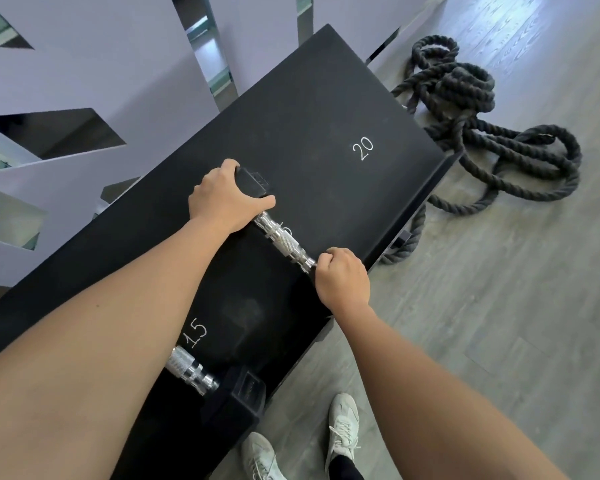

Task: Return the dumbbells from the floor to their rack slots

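One dumbbell [284, 242] is lying on the rack [326, 109], between the chalked 15 [194, 332] and 20 [363, 147]. A second dumbbell [201, 375] is sitting nearer, beside the 15. The rope [482, 133] is lying on the floor [499, 306], right of the rack.

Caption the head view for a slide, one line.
Both hands, left hand and right hand, settle a dumbbell onto the black rack beside the chalked 20.
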Demonstrator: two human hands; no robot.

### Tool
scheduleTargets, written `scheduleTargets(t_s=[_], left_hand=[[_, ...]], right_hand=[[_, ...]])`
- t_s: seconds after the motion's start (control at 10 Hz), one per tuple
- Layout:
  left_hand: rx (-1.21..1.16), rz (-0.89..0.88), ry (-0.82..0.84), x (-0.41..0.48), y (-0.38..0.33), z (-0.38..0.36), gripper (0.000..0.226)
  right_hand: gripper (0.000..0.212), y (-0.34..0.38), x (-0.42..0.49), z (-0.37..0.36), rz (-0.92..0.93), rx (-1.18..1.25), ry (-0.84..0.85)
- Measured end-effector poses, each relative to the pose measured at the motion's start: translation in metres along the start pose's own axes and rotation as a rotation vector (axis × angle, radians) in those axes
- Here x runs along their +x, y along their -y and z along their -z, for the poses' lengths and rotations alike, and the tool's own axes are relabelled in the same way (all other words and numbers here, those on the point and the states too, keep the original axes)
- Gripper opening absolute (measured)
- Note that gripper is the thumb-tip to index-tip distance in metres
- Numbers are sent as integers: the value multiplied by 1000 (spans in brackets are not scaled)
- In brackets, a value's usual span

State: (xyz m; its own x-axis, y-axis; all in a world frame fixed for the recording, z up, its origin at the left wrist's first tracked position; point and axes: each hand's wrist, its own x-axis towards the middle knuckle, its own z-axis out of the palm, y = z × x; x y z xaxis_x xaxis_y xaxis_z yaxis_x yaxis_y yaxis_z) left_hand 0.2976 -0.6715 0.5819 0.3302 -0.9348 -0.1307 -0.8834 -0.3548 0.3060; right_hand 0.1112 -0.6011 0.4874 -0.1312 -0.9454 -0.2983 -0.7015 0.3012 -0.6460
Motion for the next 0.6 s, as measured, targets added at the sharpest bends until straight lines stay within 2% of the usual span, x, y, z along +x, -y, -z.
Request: scheduleTargets(t_s=[0.1,0.3,0.5,0.6], left_hand=[[-99,41,-72,1,-1,-8,81],[-150,23,-151,3,-1,-11,66],[-203,13,37,-5,5,16,76],[-313,80,-98,-17,5,47,72]], right_hand=[[32,0,0,0,-7,2,3],[30,0,-1,-2,36,-25,-27],[26,15,-1,14,60,-76,28],[32,39,-2,37,103,-41,-48]])
